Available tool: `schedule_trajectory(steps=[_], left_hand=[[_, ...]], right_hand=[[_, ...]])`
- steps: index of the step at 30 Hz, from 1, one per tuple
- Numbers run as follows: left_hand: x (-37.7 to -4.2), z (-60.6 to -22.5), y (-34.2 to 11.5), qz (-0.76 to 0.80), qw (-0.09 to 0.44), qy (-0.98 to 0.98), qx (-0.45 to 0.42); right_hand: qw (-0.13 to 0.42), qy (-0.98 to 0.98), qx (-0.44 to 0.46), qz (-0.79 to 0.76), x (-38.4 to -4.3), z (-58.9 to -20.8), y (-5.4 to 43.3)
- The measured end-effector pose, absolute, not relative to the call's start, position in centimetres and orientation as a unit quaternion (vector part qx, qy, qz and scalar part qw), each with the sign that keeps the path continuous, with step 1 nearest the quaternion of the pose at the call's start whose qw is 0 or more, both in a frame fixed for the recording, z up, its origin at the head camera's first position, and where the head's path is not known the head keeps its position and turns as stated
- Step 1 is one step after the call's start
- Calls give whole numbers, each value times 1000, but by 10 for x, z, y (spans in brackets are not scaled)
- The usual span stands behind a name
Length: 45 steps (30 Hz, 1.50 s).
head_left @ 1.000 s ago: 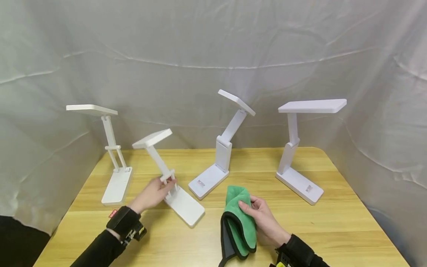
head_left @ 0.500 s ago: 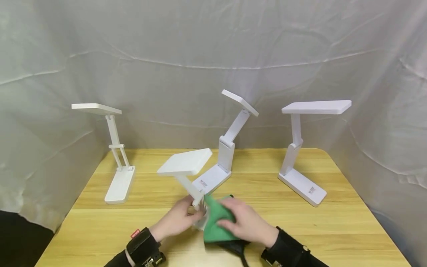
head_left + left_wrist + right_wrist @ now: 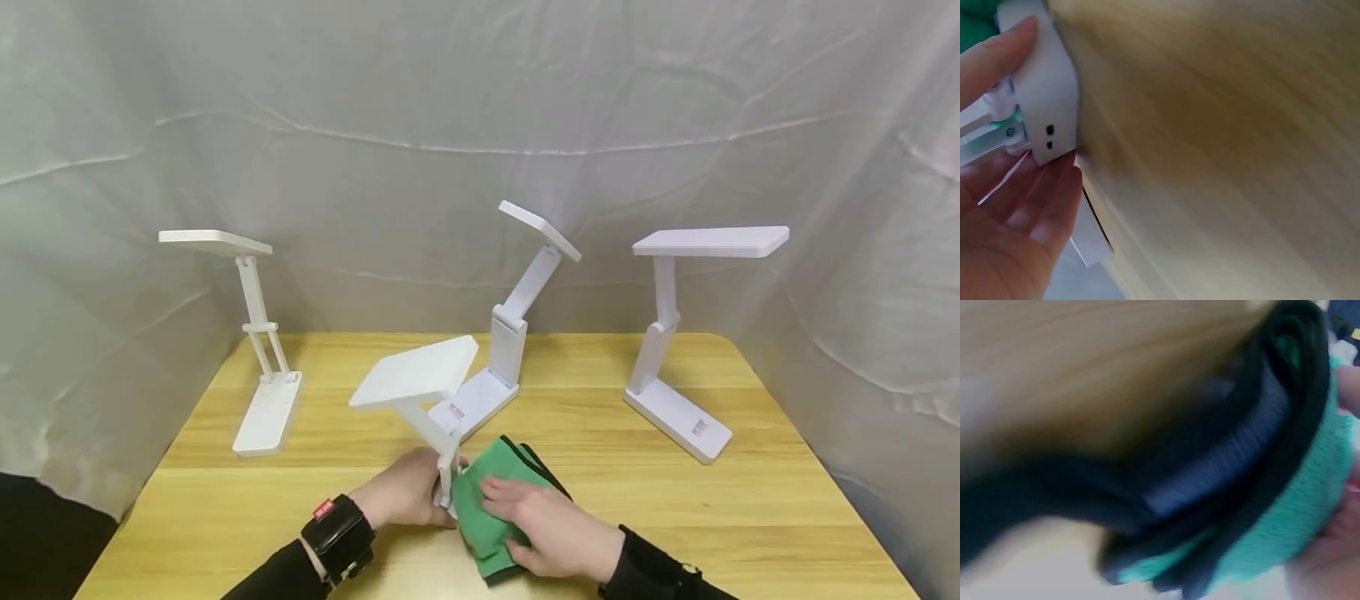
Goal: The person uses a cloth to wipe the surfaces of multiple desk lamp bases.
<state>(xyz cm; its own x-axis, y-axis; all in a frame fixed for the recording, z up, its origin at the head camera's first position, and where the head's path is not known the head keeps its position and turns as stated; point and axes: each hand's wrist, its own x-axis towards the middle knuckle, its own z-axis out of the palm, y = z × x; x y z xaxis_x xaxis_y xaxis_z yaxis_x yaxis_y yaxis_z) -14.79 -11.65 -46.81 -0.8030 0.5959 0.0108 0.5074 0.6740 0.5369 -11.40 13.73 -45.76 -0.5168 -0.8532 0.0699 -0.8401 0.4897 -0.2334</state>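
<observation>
A white folding desk lamp (image 3: 417,372) stands near the front middle of the table, its flat head tilted over my left hand (image 3: 408,493). That hand grips the lamp low down at its base. In the left wrist view, the thumb lies along one side of the lamp base (image 3: 1054,87) and the fingers reach round its end, beside two small ports. My right hand (image 3: 553,527) holds a folded green cloth (image 3: 480,521) with black edging against the lamp's base, most of which the cloth hides. The right wrist view shows the layered cloth (image 3: 1285,515) blurred, with a dark grey inner side.
Behind the held lamp stands another white lamp (image 3: 510,342). One more lamp (image 3: 258,317) is at the left and another (image 3: 678,408) at the right. The wooden table (image 3: 765,517) is backed by a grey curtain (image 3: 375,208).
The held lamp has come right and nearer, and has turned. The right hand's cloth has moved left onto its base. In the last half second the cloth has shifted and spread there.
</observation>
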Motion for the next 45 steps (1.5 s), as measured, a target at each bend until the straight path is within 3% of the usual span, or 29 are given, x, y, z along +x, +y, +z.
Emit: schedule_trajectory(steps=[6, 11, 18, 27, 33, 38, 45], left_hand=[[-140, -470, -118, 268, 80, 921, 272], [-141, -470, -115, 259, 58, 925, 271], [-145, -468, -114, 264, 43, 930, 253], [-145, -470, -120, 260, 55, 929, 258], [-150, -471, -119, 269, 58, 927, 257], [-152, -473, -122, 263, 33, 925, 273], [-151, -473, -125, 252, 38, 927, 276]], right_hand=[[2, 860, -479, -174, -112, -464, 160], [-35, 889, -435, -138, -113, -472, 146], [-18, 883, -447, -145, -129, -473, 109], [24, 881, -435, -184, -131, -466, 149], [50, 895, -409, -171, -144, -459, 128], [50, 883, -431, -180, -145, -464, 116], [43, 887, -419, -189, -139, -465, 143]])
